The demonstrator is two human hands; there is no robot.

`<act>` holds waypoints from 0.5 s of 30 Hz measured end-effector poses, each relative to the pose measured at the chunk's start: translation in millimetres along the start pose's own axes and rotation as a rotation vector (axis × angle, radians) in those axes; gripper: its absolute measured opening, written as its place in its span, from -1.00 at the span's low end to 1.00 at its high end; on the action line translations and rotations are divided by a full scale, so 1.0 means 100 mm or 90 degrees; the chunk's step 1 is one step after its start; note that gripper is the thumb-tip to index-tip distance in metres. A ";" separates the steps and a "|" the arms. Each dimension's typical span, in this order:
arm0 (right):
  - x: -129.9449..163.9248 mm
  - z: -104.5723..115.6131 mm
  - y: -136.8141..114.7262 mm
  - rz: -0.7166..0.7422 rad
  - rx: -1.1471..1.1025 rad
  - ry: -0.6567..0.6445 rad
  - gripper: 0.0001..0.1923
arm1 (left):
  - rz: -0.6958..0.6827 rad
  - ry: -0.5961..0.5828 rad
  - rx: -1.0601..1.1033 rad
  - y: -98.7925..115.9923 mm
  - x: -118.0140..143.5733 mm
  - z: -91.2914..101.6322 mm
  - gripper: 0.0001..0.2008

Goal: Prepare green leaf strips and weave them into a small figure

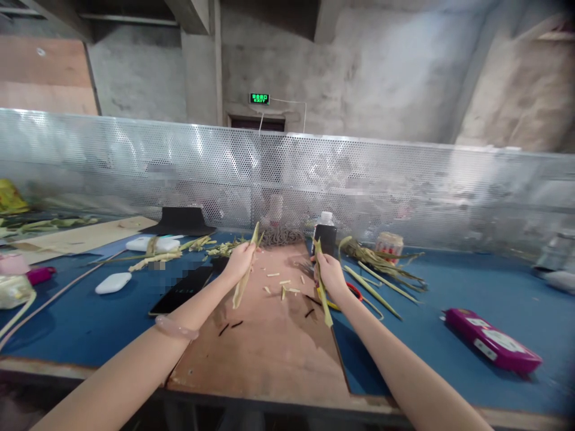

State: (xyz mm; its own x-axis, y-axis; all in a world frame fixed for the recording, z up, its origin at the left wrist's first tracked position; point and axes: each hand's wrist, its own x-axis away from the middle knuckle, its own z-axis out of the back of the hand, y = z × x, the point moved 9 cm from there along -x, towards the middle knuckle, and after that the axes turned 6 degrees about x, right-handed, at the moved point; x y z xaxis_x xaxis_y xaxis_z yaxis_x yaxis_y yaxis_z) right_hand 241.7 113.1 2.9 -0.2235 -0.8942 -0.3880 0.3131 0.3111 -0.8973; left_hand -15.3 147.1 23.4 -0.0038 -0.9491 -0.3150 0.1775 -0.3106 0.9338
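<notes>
Left hand pinches a leaf strip; right hand grips a second strip; apart mid-frame, long axes converging upward.

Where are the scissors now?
The scissors lie right of centre in the head view, partly behind the right hand, near the right edge of the brown board.

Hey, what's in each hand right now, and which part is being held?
The left hand holds a pale green strip; the right hand holds a second strip. Each is gripped partway along its length.
</notes>
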 end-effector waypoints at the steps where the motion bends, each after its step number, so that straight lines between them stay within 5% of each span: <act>1: 0.02 -0.03 0.00 -0.009 -0.013 -0.006 -0.60 | 0.014 -0.008 0.020 -0.03 0.00 -0.04 -0.75; 7: 0.12 -0.18 -0.11 -0.008 -0.056 -0.024 -0.58 | 0.029 -0.057 0.130 -0.03 0.16 -0.34 -0.78; 15: 0.40 -0.13 -0.53 0.073 -0.105 0.061 -0.57 | -0.084 -0.046 0.163 0.33 0.46 -0.51 -0.81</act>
State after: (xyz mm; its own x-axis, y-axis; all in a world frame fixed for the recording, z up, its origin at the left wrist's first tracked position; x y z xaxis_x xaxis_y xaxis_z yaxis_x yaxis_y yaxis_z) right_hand 204.3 64.6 32.3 -0.2839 -0.8181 -0.5001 0.1876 0.4641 -0.8657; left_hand 40.7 96.2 30.7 -0.0825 -0.8979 -0.4323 -0.0827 -0.4261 0.9009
